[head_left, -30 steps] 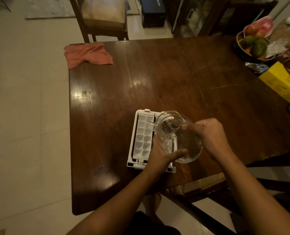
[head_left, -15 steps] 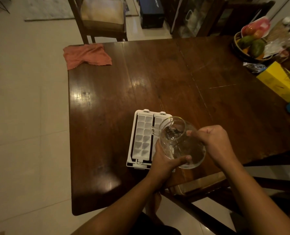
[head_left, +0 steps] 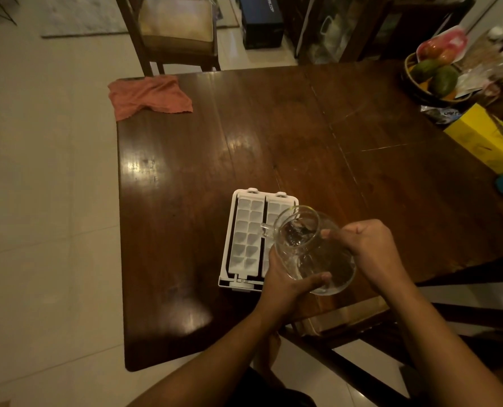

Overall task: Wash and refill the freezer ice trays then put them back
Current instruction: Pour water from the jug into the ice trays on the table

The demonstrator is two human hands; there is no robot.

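Head view: on the dark wooden bench (head_left: 185, 186) lies one white frame (head_left: 226, 254) holding two ice trays side by side, the left tray (head_left: 246, 236) fully shown with two columns of cells and the right tray (head_left: 273, 214) partly covered. One glass pitcher (head_left: 312, 254) with water in it is held tilted over the frame's right side, its spout over the right tray – whether water runs out cannot be told. The left hand (head_left: 282, 286) cups the pitcher from below, at the frame's near right corner, its fingers (head_left: 317, 279) wrapped round the glass. The right hand (head_left: 367, 248), right of the frame, has its fingers (head_left: 337, 233) clenched on the pitcher's rear side.

Beyond the frame to the far left – one red cloth (head_left: 149, 96) on the bench corner, one chair (head_left: 177, 27) behind it. Far right of the frame stand one fruit basket (head_left: 414, 86) and one yellow box (head_left: 485, 139).
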